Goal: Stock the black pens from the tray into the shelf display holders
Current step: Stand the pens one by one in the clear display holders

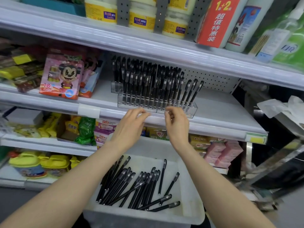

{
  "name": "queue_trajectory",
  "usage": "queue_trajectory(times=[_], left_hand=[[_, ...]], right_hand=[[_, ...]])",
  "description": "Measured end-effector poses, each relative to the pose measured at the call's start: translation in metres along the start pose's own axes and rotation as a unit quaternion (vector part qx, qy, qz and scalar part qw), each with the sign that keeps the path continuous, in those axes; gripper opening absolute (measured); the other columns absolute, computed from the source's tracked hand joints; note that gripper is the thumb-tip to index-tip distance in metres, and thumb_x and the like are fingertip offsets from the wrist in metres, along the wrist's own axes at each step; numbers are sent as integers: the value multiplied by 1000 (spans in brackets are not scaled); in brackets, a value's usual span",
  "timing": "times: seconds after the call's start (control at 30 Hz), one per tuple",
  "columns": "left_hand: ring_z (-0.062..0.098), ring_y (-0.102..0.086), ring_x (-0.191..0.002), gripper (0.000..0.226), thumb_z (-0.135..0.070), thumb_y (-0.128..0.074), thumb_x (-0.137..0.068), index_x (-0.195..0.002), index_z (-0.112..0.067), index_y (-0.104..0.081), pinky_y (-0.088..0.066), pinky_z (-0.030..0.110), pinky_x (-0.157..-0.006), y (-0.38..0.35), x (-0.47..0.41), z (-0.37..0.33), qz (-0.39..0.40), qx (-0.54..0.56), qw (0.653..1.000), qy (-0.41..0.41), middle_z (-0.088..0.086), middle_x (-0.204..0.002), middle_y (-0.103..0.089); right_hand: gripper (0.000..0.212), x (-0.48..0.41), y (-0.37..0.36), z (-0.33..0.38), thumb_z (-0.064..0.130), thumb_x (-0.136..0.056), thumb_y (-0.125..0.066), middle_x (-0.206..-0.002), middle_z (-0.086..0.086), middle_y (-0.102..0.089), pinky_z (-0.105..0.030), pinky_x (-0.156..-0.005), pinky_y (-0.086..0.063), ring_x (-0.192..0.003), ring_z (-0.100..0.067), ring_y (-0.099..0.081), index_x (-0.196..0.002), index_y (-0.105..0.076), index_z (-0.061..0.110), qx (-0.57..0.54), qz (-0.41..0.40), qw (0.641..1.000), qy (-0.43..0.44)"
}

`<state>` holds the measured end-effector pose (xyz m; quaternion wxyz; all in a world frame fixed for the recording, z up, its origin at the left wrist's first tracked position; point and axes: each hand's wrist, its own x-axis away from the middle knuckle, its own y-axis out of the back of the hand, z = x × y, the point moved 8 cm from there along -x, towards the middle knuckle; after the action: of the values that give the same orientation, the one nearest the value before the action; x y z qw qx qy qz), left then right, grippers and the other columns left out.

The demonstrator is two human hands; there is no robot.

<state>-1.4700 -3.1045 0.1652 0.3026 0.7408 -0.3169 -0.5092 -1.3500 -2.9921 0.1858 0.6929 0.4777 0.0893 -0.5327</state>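
Note:
A white tray (189, 191) sits low in front of me with several loose black pens (136, 186) lying in it. On the middle shelf a clear display holder (191, 111) stands packed with upright black pens (148, 83); three pens lean apart at its right end. A second clear holder (115, 87) stands behind it to the left. My left hand (131, 124) and my right hand (176, 122) hover at the shelf's front edge just below the holder. Both have fingers loosely curled and apart, and neither holds anything.
A pink cartoon toy box (62, 73) stands left of the holders. Yellow-labelled jars (142, 18) and a red carton (218, 22) fill the shelf above. Packaged goods crowd the lower shelves. Crumpled white paper (279, 107) lies at the right, beside a dark aisle gap.

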Motion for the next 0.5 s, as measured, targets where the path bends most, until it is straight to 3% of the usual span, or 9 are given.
queue_trajectory(times=[0.13,0.27,0.5], left_hand=[[15,-50,-120,42,-13,-56,-93,-134,-23,-54,-47,33,-99,-33,57,20,84,23,994,62,-5,-132,-52],[21,-52,-117,38,-19,-56,-95,-133,-21,-53,-44,34,-98,-79,106,43,219,2,963,155,0,-132,-52],[26,-50,-114,28,-20,-52,-96,-124,-15,-55,-42,34,-93,-107,116,56,305,-98,933,161,7,-121,-56]], right_hand=[[11,56,-24,-17,11,-94,-59,-92,5,-64,-20,-72,-40,-81,-8,-55,-100,-69,12,-25,51,998,-18],[13,109,-61,-41,13,-96,-57,-94,2,-65,-19,-70,-37,-80,-9,-54,-100,-69,12,-27,154,984,-90],[12,141,-92,-63,18,-95,-58,-95,0,-68,-25,-72,-41,-85,-18,-62,-96,-69,15,38,266,955,-126]])
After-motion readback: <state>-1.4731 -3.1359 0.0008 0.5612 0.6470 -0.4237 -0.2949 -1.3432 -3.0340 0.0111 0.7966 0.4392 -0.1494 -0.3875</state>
